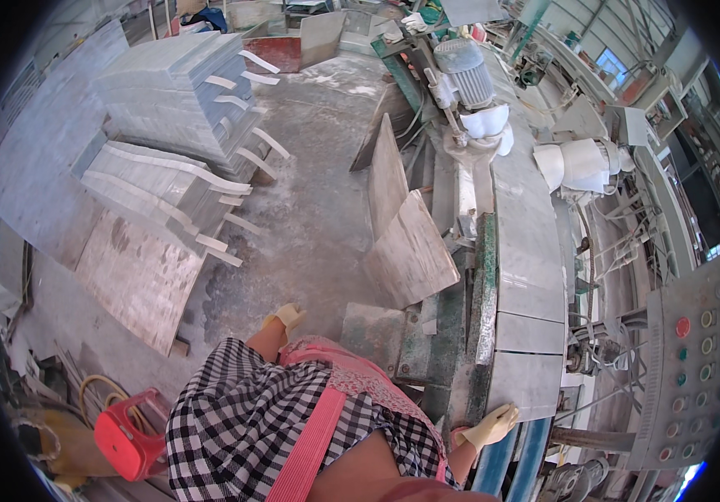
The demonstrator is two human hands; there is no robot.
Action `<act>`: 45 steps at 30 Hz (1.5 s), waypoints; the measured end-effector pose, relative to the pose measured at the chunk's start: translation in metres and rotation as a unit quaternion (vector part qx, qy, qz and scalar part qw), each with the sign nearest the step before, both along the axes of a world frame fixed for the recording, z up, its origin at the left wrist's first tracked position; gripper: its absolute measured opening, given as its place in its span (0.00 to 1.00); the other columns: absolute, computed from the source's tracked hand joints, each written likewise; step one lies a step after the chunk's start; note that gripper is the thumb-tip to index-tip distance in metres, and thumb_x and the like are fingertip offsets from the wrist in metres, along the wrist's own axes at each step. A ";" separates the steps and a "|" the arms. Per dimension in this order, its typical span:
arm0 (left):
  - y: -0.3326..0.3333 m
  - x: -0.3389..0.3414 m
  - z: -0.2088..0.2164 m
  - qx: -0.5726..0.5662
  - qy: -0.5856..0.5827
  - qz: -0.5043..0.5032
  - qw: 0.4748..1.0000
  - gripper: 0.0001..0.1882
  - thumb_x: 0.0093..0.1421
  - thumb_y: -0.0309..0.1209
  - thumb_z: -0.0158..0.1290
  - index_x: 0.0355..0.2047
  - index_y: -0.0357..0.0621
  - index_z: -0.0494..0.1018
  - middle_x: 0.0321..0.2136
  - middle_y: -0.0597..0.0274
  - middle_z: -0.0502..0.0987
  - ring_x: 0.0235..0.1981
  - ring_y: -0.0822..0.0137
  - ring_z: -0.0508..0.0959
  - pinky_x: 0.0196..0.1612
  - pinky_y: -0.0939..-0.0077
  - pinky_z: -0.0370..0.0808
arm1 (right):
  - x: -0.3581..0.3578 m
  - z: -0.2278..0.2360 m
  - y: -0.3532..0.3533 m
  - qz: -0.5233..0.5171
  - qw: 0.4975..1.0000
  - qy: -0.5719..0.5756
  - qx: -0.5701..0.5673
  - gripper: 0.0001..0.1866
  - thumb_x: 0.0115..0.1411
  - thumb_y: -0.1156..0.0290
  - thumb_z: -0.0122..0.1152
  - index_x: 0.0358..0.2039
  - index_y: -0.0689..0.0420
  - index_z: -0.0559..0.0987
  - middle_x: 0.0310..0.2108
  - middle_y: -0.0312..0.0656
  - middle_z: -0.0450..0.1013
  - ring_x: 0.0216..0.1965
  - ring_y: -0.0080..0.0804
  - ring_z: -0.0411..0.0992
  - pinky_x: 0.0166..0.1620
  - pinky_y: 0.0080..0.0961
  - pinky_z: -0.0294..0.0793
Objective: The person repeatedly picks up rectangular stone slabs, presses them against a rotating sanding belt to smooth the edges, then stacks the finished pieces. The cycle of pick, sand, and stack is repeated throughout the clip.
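My right hand (494, 425), in a pale yellow glove, rests with its fingers stretched out on the near edge of a grey stone slab (527, 381). This slab lies at the near end of a row of slabs (531, 333) on the machine bed, just above blue rollers (494, 464). In a matching glove, my left hand (286, 316) hangs out beside my body over the floor. Its fingers are loosely bent and slightly apart, and nothing shows in them. A pink apron covers part of my checked clothing.
Stacked grey slabs (167, 100) with pale strips between them stand at the left. Boards (414, 251) lean against the machine's side. A motor (465, 74) sits above the bed. The control panel (685, 360) is at right, a red stool (130, 437) at lower left.
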State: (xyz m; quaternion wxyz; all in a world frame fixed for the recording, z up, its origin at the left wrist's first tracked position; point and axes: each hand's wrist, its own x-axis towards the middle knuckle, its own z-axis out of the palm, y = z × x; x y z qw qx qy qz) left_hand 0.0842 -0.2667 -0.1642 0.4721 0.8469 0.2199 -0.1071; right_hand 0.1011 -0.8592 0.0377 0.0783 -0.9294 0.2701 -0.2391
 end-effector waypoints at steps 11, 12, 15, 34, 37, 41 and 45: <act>-0.004 0.004 0.018 -0.049 0.072 0.012 0.996 0.19 0.57 0.45 0.50 0.27 0.40 0.75 0.22 0.60 0.77 0.26 0.68 0.75 0.31 0.69 0.70 | -0.004 -0.006 -0.004 -0.001 1.000 -0.023 -0.001 0.23 0.69 0.58 0.42 0.52 0.60 0.77 0.56 0.53 0.71 0.59 0.49 0.66 0.61 0.39 0.65; -0.004 0.005 0.019 -0.043 0.081 0.004 0.996 0.19 0.57 0.45 0.49 0.27 0.40 0.75 0.22 0.60 0.77 0.26 0.68 0.75 0.31 0.69 0.70 | -0.004 -0.005 -0.003 -0.007 1.000 -0.015 -0.001 0.23 0.69 0.58 0.42 0.52 0.60 0.77 0.56 0.52 0.71 0.59 0.49 0.66 0.61 0.39 0.64; -0.003 0.008 0.020 -0.039 0.091 -0.013 0.995 0.18 0.58 0.44 0.49 0.28 0.40 0.75 0.22 0.60 0.77 0.27 0.69 0.75 0.31 0.69 0.70 | -0.005 -0.002 0.000 -0.010 1.000 -0.012 0.011 0.23 0.69 0.58 0.42 0.53 0.60 0.77 0.56 0.52 0.71 0.59 0.49 0.66 0.61 0.39 0.64; -0.009 0.007 0.026 -0.058 0.071 0.016 0.996 0.18 0.57 0.45 0.51 0.30 0.39 0.76 0.22 0.63 0.76 0.26 0.70 0.73 0.31 0.69 0.69 | -0.010 -0.005 -0.004 -0.009 0.999 -0.027 0.028 0.23 0.69 0.58 0.44 0.52 0.60 0.77 0.56 0.54 0.71 0.58 0.52 0.66 0.60 0.40 0.64; -0.009 0.008 0.026 -0.058 0.078 0.012 0.995 0.18 0.56 0.45 0.51 0.29 0.40 0.76 0.22 0.62 0.76 0.25 0.69 0.74 0.30 0.69 0.69 | -0.011 -0.005 -0.003 -0.012 0.999 -0.033 0.029 0.23 0.68 0.58 0.44 0.52 0.61 0.78 0.55 0.55 0.71 0.58 0.52 0.66 0.60 0.40 0.64; -0.007 0.012 0.019 -0.021 0.065 -0.014 0.998 0.19 0.55 0.46 0.52 0.28 0.40 0.76 0.21 0.60 0.77 0.24 0.67 0.75 0.29 0.68 0.70 | -0.012 -0.009 -0.006 -0.011 0.999 -0.044 0.022 0.23 0.68 0.59 0.44 0.52 0.61 0.78 0.55 0.55 0.71 0.58 0.52 0.66 0.60 0.40 0.64; -0.005 0.014 0.011 0.002 0.057 -0.031 0.998 0.19 0.55 0.46 0.52 0.27 0.40 0.76 0.20 0.59 0.77 0.24 0.66 0.75 0.29 0.66 0.70 | -0.013 -0.012 -0.009 -0.009 0.999 -0.041 0.018 0.23 0.68 0.59 0.44 0.51 0.61 0.78 0.55 0.55 0.71 0.58 0.52 0.66 0.60 0.40 0.64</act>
